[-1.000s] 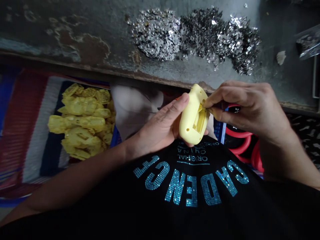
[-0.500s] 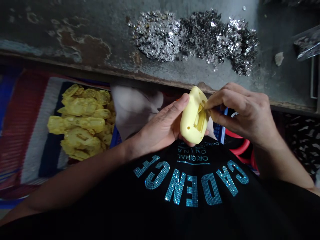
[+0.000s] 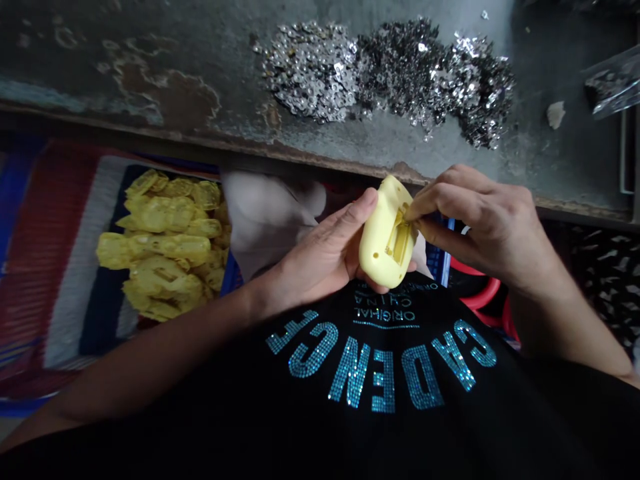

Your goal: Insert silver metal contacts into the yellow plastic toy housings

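A pale yellow plastic housing (image 3: 374, 257), rounded and with a long battery-style slot in its face, is held tilted in front of my chest. My left hand (image 3: 340, 243) is closed around its left side, thumb on the near edge and fingers beneath. With thumb and forefinger pinched together, my right hand (image 3: 475, 217) reaches into the upper end of the slot. Whatever small piece is between those fingertips is hidden by them. Small screw holes show at the housing's ends.
On the worn metal bench (image 3: 240, 143) lie piles of small shiny metal clips (image 3: 313, 73) and darker metal pieces (image 3: 400, 60). A clear plastic bag (image 3: 615, 83) is at far right. Many yellow translucent plastic parts (image 3: 165, 250) fill a blue crate on the left. Red rings (image 3: 483, 297) sit at lower right.
The housing and both hands hold nearly the same pose. My right fingertips have shifted very slightly left, still at the slot's upper end.
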A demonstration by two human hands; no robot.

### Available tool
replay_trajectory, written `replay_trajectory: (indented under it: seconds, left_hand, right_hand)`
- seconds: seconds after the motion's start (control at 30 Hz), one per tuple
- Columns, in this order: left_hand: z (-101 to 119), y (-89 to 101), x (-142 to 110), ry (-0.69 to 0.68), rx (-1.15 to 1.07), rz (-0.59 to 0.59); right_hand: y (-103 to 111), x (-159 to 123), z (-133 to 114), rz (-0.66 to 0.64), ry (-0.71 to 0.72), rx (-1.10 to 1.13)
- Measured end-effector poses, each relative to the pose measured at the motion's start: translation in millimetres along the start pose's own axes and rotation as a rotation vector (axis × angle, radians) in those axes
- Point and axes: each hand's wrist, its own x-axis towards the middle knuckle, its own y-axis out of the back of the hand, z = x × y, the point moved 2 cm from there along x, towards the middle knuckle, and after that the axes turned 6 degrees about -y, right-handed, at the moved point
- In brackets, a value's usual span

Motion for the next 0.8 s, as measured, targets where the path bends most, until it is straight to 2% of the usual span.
replay_trajectory:
  seconds: [0.17, 0.37, 0.63, 0.7, 0.8]
  left_hand:
    - [0.8, 3.4, 1.2, 0.024, -0.017, -0.038]
    - [4.9, 2.4, 0.1, 0.031, -0.043, -0.029]
    - [-0.5, 3.4, -2.6, 0.017, -0.010, -0.027]
    - [-0.9, 0.9, -3.8, 0.011, 0.005, -0.013]
    - [0.9, -6.4, -6.1, -0.037, 0.024, 0.055]
  right_hand:
    - [-6.5, -9.5, -1.2, 0.087, -0.044, 0.047]
    - [-19.9, -26.6, -2.3, 0.386, -0.060, 0.050]
    - [-41.6, -34.5, -3.7, 0.438, 0.011, -0.135]
    - [-40.2, -33.2, -3.8, 0.430, 0.024, -0.101]
    - [-33.0, -28.2, -1.6, 0.386, -0.077, 0.100]
